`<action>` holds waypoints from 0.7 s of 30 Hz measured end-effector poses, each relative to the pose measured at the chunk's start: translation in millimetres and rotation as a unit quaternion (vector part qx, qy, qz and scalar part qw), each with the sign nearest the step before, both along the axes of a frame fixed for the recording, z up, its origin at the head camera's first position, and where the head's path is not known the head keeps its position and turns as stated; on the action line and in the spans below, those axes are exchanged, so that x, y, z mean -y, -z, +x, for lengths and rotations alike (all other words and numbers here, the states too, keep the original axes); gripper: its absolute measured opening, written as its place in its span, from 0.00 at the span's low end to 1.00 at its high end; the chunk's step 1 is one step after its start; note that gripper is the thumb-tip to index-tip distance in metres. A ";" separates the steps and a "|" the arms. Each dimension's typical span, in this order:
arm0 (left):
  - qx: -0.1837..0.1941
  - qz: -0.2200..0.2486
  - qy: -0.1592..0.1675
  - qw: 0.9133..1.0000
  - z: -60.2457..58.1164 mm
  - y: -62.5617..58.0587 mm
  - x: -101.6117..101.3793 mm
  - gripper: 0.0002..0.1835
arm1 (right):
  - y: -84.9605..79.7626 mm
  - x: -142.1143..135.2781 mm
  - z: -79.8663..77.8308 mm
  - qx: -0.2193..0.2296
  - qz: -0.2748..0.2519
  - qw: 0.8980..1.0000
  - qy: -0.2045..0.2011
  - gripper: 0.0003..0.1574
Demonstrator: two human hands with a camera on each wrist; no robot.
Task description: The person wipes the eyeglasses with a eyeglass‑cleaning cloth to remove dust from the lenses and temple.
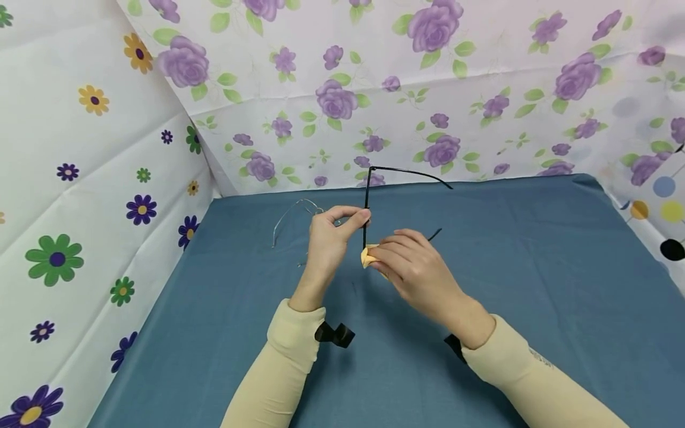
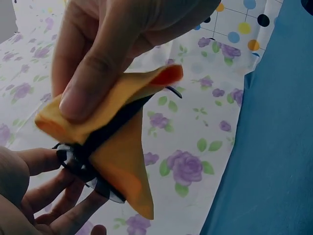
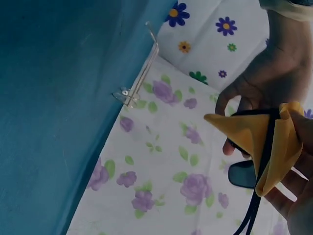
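Note:
My left hand (image 1: 330, 238) pinches a pair of black-framed glasses (image 1: 367, 189) by the front of the frame, between thumb and fingers. The glasses are held up above the table, one temple pointing away to the right. My right hand (image 1: 420, 270) grips a yellow cloth (image 1: 366, 258) folded about the lower end of the glasses. In the left wrist view, the thumb presses the cloth (image 2: 122, 166) against a black temple. A dark-looking lens (image 3: 241, 175) shows beside the cloth in the right wrist view; the other lens is mostly hidden.
A second pair of glasses (image 1: 283, 217), thin-framed, lies on the blue tablecloth (image 1: 535, 285) behind my left hand. Flower-printed sheets (image 1: 299, 142) hang at the back and left edges. Dotted fabric (image 1: 660, 208) is at the right.

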State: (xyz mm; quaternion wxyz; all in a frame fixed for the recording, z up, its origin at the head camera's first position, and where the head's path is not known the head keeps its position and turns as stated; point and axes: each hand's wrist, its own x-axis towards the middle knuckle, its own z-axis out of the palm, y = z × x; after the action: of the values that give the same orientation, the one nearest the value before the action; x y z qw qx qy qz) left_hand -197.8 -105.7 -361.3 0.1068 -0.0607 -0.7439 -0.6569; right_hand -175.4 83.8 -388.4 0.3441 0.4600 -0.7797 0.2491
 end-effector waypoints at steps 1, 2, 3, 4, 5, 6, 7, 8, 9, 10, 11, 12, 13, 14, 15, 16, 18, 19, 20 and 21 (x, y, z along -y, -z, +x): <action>-0.002 0.000 -0.003 1.000 0.5 0.5 -1.1 0.12 | 1.9 1.6 0.8 -0.003 0.004 1.000 0.007 0.15; -0.004 -0.001 -0.005 1.000 0.4 1.2 -1.6 0.12 | 2.8 2.7 1.4 -0.006 0.007 1.000 0.014 0.16; -0.005 -0.001 -0.006 1.000 0.2 1.5 -1.7 0.12 | 3.2 3.0 1.7 -0.007 0.011 1.000 0.020 0.16; -0.004 0.001 -0.005 1.000 0.0 1.5 -1.4 0.12 | 3.0 2.9 1.6 -0.007 0.017 1.000 0.025 0.17; -0.004 0.003 -0.004 1.000 -0.1 1.3 -0.7 0.12 | 2.3 2.3 1.3 -0.006 0.024 0.999 0.029 0.17; -0.003 0.005 -0.001 1.000 -0.4 0.8 0.3 0.11 | 1.2 1.3 0.8 -0.003 0.031 0.999 0.033 0.17; -0.003 0.007 0.002 1.000 -0.9 0.3 1.5 0.11 | -0.1 -0.4 0.0 0.001 0.038 0.999 0.034 0.17; -0.002 0.008 0.006 1.000 -1.4 -0.4 3.0 0.11 | -1.5 -2.2 -1.0 0.004 0.044 0.998 0.035 0.17; -0.001 0.009 0.008 1.000 -1.5 -1.3 4.7 0.10 | -3.0 -4.5 -2.1 0.009 0.051 0.998 0.034 0.17; -0.001 0.009 0.011 1.000 -1.6 -2.5 6.5 0.10 | -4.6 -7.1 -3.6 0.015 0.056 0.998 0.033 0.17; -0.001 0.008 0.015 1.000 -2.0 -3.4 8.7 0.10 | -6.0 -10.1 -5.4 0.022 0.058 0.998 0.031 0.16; 0.000 0.008 0.018 1.000 -2.2 -4.4 11.0 0.10 | -7.4 -13.4 -7.4 0.031 0.057 0.997 0.028 0.15; 0.001 0.008 0.021 1.000 -2.3 -5.6 13.5 0.10 | -8.7 -16.9 -9.8 0.041 0.055 0.997 0.025 0.15; 0.002 0.008 0.024 1.000 -2.3 -6.8 16.4 0.10 | -9.9 -20.8 -12.5 0.052 0.051 0.997 0.022 0.13; 0.004 0.009 0.025 1.000 -2.5 -8.1 19.5 0.10 | -11.2 -24.9 -15.3 0.063 0.044 0.997 0.017 0.13; 0.004 0.010 0.028 1.000 -2.4 -9.5 22.6 0.10 | -12.4 -29.2 -18.5 0.074 0.034 0.997 0.011 0.12; 0.004 0.016 0.036 0.999 -2.4 -12.6 29.1 0.10 | -14.8 -38.6 -24.9 0.095 0.010 0.995 -0.005 0.13; 0.004 0.021 0.040 0.999 -2.5 -14.0 32.0 0.11 | -16.2 -43.0 -27.7 0.104 -0.003 0.994 -0.012 0.13; 0.004 0.026 0.044 0.999 -2.8 -15.3 34.7 0.10 | -17.8 -47.4 -29.8 0.115 -0.017 0.993 -0.023 0.14; 0.003 0.031 0.049 0.998 -3.0 -16.7 36.7 0.10 | -19.5 -51.5 -31.6 0.127 -0.031 0.991 -0.031 0.15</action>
State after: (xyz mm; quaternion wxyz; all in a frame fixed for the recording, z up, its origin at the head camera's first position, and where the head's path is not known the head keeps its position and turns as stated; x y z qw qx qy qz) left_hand -200.8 -142.4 -344.6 0.0741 -0.0915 -0.7196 -0.6843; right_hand -207.0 135.3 -368.9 0.2483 0.4379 -0.7943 0.3401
